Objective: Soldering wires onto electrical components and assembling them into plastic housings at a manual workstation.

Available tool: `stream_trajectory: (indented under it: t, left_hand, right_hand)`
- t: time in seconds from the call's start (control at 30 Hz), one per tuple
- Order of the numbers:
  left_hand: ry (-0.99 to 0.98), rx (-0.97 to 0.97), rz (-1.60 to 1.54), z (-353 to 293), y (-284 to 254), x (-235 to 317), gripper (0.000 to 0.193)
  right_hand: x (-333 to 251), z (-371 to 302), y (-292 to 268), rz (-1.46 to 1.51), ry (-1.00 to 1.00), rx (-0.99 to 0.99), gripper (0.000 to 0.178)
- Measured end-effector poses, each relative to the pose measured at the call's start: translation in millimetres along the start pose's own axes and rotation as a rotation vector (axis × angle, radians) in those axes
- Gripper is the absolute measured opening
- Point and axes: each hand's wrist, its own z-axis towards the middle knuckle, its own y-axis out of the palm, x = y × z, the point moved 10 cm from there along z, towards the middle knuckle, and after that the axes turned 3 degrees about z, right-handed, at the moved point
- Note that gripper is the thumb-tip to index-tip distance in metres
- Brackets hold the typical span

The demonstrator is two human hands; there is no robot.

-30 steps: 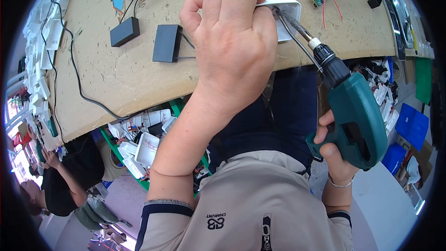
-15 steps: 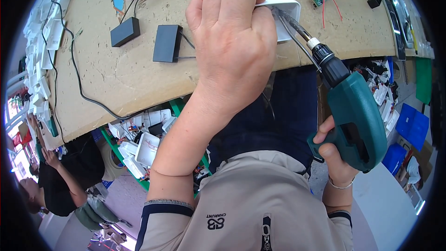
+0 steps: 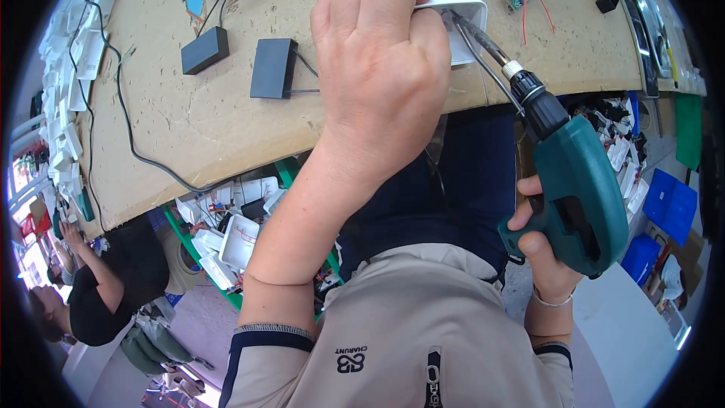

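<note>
Left hand (image 3: 381,79) clamps the white box (image 3: 462,19) against the bench (image 3: 189,128) at its near edge; right hand (image 3: 545,257) grips the green drill (image 3: 578,181), bit reaching into the box. It looks mid-screwdriving; next needs the bit kept square. Since a second ago, almost nothing has shifted.

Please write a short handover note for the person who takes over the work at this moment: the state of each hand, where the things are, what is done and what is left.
Left hand: closed over the white plastic housing, holding it down at the edge of the workbench.
Right hand: grips the green electric screwdriver; its bit points into the housing.
Nearby: two black boxes with wires lie on the bench, apart from the hands.
Done: housing held, bit placed inside it.
Left: whether the screw is in is hidden by the left hand, so check it.
</note>
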Motion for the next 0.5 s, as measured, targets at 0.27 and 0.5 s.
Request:
stream_trajectory:
  t: [0.27,0.5]
  left_hand:
    - [-0.022,0.011,-0.012,-1.0,0.7,-0.9,0.010]
    - [0.014,0.131,-0.104,-3.6,-1.8,0.1,0.009]
  right_hand:
    - [-3.4,0.1,2.8,-0.017,-0.044,-0.027,0.063]
    - [-1.1,0.8,2.6,-0.015,-0.008,0.002,0.064]
